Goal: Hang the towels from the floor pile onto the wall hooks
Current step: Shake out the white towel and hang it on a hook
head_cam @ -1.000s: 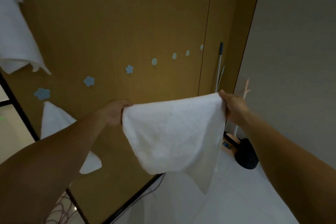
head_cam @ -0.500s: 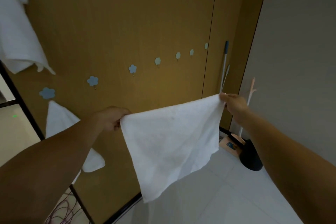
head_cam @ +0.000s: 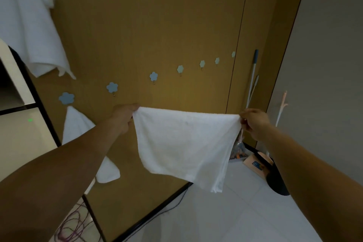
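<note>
A white towel point(head_cam: 184, 147) hangs stretched between my hands in front of the brown wooden wall. My left hand point(head_cam: 124, 116) pinches its top left corner and my right hand point(head_cam: 255, 123) pinches its top right corner. A row of blue flower-shaped hooks runs up the wall just above the towel, among them a hook point(head_cam: 112, 87) over my left hand and a hook point(head_cam: 153, 76) further right. Another white towel point(head_cam: 78, 124) hangs from the lowest flower hook point(head_cam: 66, 98), partly behind my left arm. A large white towel point(head_cam: 29, 25) hangs at the upper left.
A broom handle point(head_cam: 253, 76), a pink dustpan point(head_cam: 255, 163) and a black bin point(head_cam: 277, 180) stand in the corner at the right. A grey wall point(head_cam: 324, 65) closes the right side. A cable point(head_cam: 172, 206) lies along the wall base on the white tiled floor point(head_cam: 225, 218).
Both hands pulled the towel's top edge taut and level, bringing it closer to the wall under the hooks. The towel's lower part swung right and now hangs folded.
</note>
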Demonstrator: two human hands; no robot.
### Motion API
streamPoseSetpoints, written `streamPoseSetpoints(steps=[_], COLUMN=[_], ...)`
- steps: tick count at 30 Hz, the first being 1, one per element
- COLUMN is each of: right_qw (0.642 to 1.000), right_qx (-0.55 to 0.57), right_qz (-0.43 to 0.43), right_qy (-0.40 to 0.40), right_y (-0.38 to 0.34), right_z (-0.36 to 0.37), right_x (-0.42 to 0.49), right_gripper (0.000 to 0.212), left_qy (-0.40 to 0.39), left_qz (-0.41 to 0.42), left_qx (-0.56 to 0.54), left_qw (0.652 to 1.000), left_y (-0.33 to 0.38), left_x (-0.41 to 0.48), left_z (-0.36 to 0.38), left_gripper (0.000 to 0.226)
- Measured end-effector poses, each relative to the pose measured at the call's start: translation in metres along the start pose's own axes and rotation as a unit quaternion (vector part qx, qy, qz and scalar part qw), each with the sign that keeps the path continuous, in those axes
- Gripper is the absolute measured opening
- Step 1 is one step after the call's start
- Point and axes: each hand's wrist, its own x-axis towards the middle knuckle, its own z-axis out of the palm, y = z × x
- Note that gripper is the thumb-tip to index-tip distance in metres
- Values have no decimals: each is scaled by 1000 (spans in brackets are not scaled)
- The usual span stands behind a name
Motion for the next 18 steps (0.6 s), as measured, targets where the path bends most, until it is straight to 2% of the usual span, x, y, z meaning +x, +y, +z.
streamPoseSetpoints(steps=[5,9,14,18], right_qw=[992,982,963,954], right_qx=[-90,-156,-239,-260], right_qz=[-30,-54,-103,-139], right_qy=[-85,-92,-76,-53], right_y=[2,3,3,-2], right_z=[7,15,24,29], right_x=[-3,-4,-1,4], right_gripper=[18,21,19,13], left_qy=[13,59,123,165], left_qz=[31,98,149,196], left_qx=[64,150,282,369], left_qw=[997,982,940,894], left_y=[3,0,0,2], left_x=[-2,-7,-16,-26], left_z=[-6,-5,-4,-12], left_gripper=[45,42,41,37])
